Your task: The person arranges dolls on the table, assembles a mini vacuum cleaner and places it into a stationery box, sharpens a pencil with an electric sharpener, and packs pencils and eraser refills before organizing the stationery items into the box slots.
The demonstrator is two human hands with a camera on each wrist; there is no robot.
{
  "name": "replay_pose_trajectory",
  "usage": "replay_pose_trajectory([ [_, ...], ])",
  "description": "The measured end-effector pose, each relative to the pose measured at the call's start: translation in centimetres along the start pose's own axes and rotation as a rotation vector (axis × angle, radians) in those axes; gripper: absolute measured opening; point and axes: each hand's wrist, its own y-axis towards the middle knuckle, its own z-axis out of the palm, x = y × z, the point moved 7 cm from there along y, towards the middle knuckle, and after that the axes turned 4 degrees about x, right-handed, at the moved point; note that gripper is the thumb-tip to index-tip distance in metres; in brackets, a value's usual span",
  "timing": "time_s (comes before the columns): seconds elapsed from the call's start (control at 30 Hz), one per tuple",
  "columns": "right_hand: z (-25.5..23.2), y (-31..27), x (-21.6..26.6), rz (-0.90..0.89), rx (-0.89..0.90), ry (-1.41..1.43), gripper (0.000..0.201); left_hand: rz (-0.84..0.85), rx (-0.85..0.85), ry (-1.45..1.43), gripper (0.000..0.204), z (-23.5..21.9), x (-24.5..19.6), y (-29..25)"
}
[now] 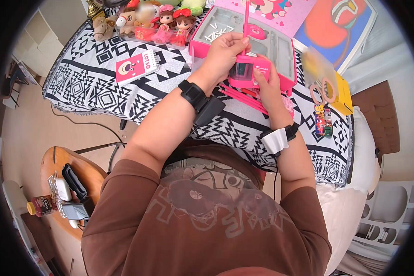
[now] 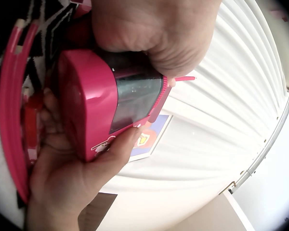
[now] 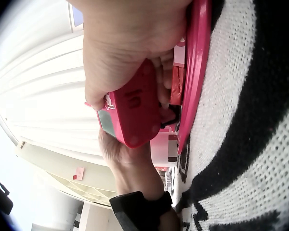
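Observation:
A pink pencil sharpener (image 1: 247, 83) with a dark see-through window (image 2: 137, 91) is held over the near edge of a pink box. My right hand (image 1: 270, 87) grips its body from the side, the thumb lying along the front. At the sharpener's top, my left hand (image 1: 223, 55) pinches a slim pink pencil (image 1: 246, 18) that points up and away. In the left wrist view the pencil's end sticks out past the left hand (image 2: 154, 29). The sharpener's underside (image 3: 135, 103) faces the right wrist camera. The pencil's lower end is hidden.
Several pink pencils (image 1: 244, 98) lie below the hands on the patterned cloth (image 1: 170, 99). Behind is the pink box (image 1: 287, 84) with a grey tray. A LOTSO notepad (image 1: 137, 67) and dolls (image 1: 183, 28) are at left; tape rolls (image 1: 329, 90) and a yellow box (image 1: 344, 99) at right.

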Motion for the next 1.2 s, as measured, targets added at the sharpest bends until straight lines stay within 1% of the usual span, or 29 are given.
replay_pose_trajectory([
  [0.23, 0.2, -0.1, 0.5, 0.011, 0.015, 0.028, 0.051, 0.018, -0.02, 0.031, 0.015, -0.4, 0.2, 0.2],
  [0.37, 0.1, 0.0, 1.5, 0.012, 0.033, 0.064, 0.053, -0.015, -0.035, 0.019, 0.015, -0.1, -0.3, 0.0],
  [0.43, -0.1, -0.1, 2.5, 0.021, 0.002, 0.068, 0.053, -0.008, 0.017, -0.035, 0.016, 0.2, -0.5, 0.1],
  [0.5, -0.7, -0.2, 2.8, 0.031, -0.032, 0.076, 0.054, -0.018, 0.041, 0.006, 0.018, 0.4, -0.6, 0.0],
  [0.57, -1.1, 0.0, 3.0, 0.039, -0.027, 0.062, 0.056, 0.004, 0.082, 0.034, 0.022, 0.8, -1.1, -0.1],
  [0.6, -1.4, -0.1, 3.4, 0.037, -0.046, 0.068, 0.056, -0.003, 0.095, 0.059, 0.027, 0.9, -1.1, -0.2],
  [0.63, -1.4, 0.0, 3.8, 0.066, -0.03, 0.074, 0.056, -0.015, 0.112, 0.066, 0.027, 1.1, -1.0, -0.2],
  [0.67, -1.3, -0.1, 4.0, 0.094, -0.014, 0.082, 0.058, -0.016, 0.103, 0.058, 0.028, 1.1, -1.1, -0.2],
  [0.7, -1.4, -0.2, 3.8, 0.092, -0.033, 0.09, 0.058, -0.017, 0.094, 0.05, 0.03, 1.2, -1.2, -0.2],
  [0.77, -1.4, 0.0, 3.9, 0.026, -0.028, 0.044, 0.06, -0.013, 0.094, 0.061, 0.033, 1.6, -1.2, -0.4],
  [0.87, -1.6, -0.1, 4.1, 0.016, -0.036, -0.01, 0.061, 0.103, 0.048, 0.18, 0.032, 1.3, -1.6, -0.5],
  [1.0, -1.2, -0.4, 4.4, 0.073, -0.014, 0.065, 0.062, 0.09, 0.032, 0.24, 0.031, 0.5, -1.2, -0.3],
  [1.07, -1.5, -0.3, 3.8, 0.069, -0.022, -0.005, 0.061, 0.081, 0.042, 0.229, 0.03, 0.6, -1.1, -0.3],
  [1.2, -1.7, -0.2, 3.7, 0.07, -0.018, -0.003, 0.059, 0.071, 0.07, 0.214, 0.029, 1.0, -1.1, -0.3],
])
